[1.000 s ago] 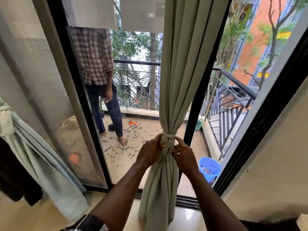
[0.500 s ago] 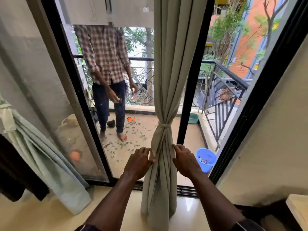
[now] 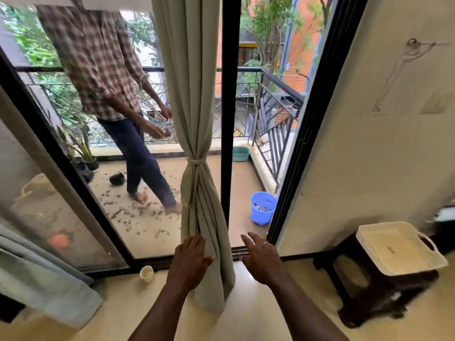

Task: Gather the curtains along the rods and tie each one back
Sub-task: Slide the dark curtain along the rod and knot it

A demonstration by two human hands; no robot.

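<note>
A beige curtain [image 3: 189, 82] hangs gathered in front of the black door frame. A knotted tie-back [image 3: 196, 161] cinches it at mid height. Below the knot the folds fall to the floor. My left hand [image 3: 190, 262] lies flat against the lower folds with straight fingers. My right hand [image 3: 261, 259] hovers to the right of the curtain with fingers spread, touching nothing. A second, pale blue-green curtain [image 3: 46, 274] hangs bunched at the far left edge.
A person in a checked shirt [image 3: 98, 62] stands on the balcony beyond the open sliding door. A blue bucket [image 3: 263, 207] and a green tub [image 3: 240, 153] sit out there. Indoors, a small cup [image 3: 147, 274] stands by the door track and a white basket [image 3: 398, 249] rests on a dark stool.
Both hands let go of the knot and slid down the curtain. The right hand has come off the fabric. The view has dropped and the person outside has stepped to the right.
</note>
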